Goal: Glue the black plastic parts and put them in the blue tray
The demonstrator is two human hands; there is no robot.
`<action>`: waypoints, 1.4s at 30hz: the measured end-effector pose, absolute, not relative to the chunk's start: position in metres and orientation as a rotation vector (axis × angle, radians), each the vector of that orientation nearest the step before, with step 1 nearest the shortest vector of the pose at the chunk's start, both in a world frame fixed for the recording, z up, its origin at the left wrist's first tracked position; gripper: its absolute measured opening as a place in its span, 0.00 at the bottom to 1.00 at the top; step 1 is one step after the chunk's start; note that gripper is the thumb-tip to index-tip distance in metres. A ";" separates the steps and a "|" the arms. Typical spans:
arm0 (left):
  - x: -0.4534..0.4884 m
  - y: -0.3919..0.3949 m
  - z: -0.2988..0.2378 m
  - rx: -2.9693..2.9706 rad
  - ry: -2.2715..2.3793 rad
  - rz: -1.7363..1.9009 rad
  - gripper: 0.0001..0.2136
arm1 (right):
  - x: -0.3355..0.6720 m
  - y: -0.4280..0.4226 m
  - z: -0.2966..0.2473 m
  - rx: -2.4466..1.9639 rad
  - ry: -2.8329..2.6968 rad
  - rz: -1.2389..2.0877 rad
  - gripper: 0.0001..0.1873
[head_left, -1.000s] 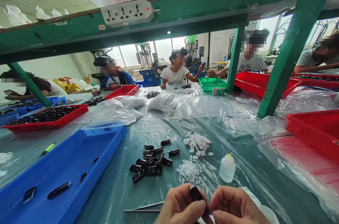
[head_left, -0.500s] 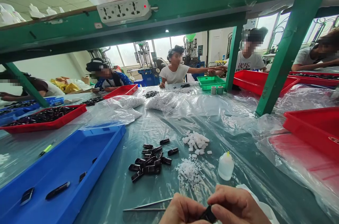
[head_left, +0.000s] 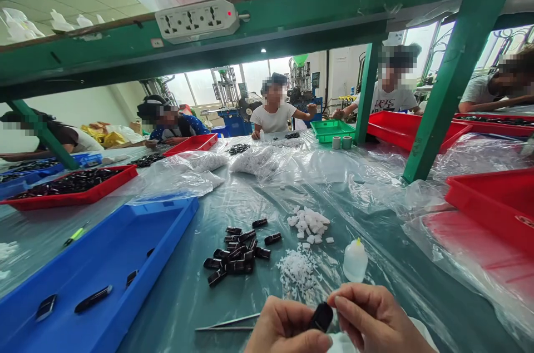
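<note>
My left hand (head_left: pixel 283 331) pinches a small black plastic part (head_left: pixel 322 317), rounded at its upper end, between thumb and fingers. Against the part's upper right edge, the thumb and forefinger of my right hand (head_left: pixel 375 317) press together; whatever they hold is too small to make out. Metal tweezers (head_left: pixel 227 325) lie just left of my hands. Ahead are a heap of black plastic parts (head_left: pixel 237 253), a scatter of tiny white pieces (head_left: pixel 298 272) and a pile of larger white pieces (head_left: pixel 311 223). A small squeeze bottle (head_left: pixel 355 261) with a yellow tip stands beyond my right hand.
A blue tray (head_left: pixel 137 286) with a few black parts fills the left. Red trays (head_left: pixel 492 189) stand at right and farther back. A green shelf frame (head_left: pixel 442 80) with a power strip (head_left: pixel 196 20) crosses above. Several people sit across the plastic-covered table (head_left: pixel 175 269).
My hands have lifted slightly and the black part has turned upright, showing more of its face. Across the table, a co-worker's outstretched arm has drawn back from the neighbour's hand.
</note>
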State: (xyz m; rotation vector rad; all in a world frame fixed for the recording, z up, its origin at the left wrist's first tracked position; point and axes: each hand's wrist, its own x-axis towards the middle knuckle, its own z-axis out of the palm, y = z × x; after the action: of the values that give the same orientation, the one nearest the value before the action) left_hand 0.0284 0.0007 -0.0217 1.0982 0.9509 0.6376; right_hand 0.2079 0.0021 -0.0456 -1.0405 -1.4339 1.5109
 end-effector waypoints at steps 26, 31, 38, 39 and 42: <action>0.032 0.000 -0.012 0.829 1.035 0.971 0.18 | 0.242 0.015 -0.035 -1.462 -1.522 0.310 0.36; 0.032 -0.001 -0.009 0.774 0.990 0.956 0.18 | 0.246 0.036 -0.051 -1.554 -1.636 0.763 0.36; 0.029 -0.002 -0.015 0.874 0.960 0.878 0.19 | 0.247 0.032 -0.038 -1.443 -1.785 0.691 0.19; 0.029 -0.002 -0.015 0.908 0.947 0.866 0.19 | 0.247 0.031 -0.036 -1.423 -1.810 0.604 0.19; 0.028 -0.002 -0.012 1.006 0.896 0.842 0.18 | 0.249 0.029 -0.032 -1.282 -1.915 0.205 0.18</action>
State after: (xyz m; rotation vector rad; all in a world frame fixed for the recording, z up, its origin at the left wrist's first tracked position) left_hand 0.0283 -0.0019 -0.0121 1.0064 0.8958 0.8417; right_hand 0.2487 0.0293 -0.0324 -1.2820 -1.9152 0.2046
